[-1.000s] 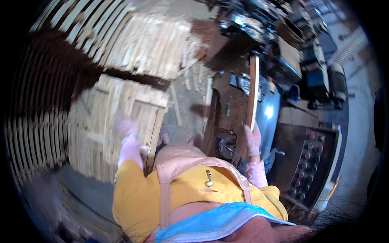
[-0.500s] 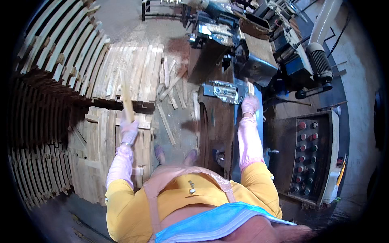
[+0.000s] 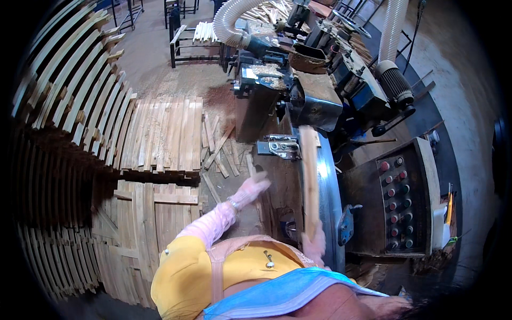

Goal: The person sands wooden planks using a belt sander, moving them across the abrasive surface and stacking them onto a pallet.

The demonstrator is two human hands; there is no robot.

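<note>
A long wooden strip (image 3: 309,178) lies lengthwise on the machine's metal bed (image 3: 329,200), its far end by the machine's hood. My right hand (image 3: 314,242), in a pale glove and blurred, is closed on the strip's near end. Left of the bed, my gloved left hand (image 3: 254,188) hangs in the air with its fingers apart, somewhat smeared, and no strip in it. A metal guide block (image 3: 284,146) sits left of the strip's far part.
Stacked wooden boards (image 3: 160,133) stand at left, beside tall racks of curved slats (image 3: 74,80). Loose offcuts (image 3: 220,154) litter the floor. A button panel (image 3: 397,200) is on the right, a motor (image 3: 394,82) beyond it. A ribbed hose (image 3: 229,21) arches at the back.
My left hand has swung right from the stacks and no longer holds a strip. My right hand has drawn back toward me, and a long strip now lies along the bed.
</note>
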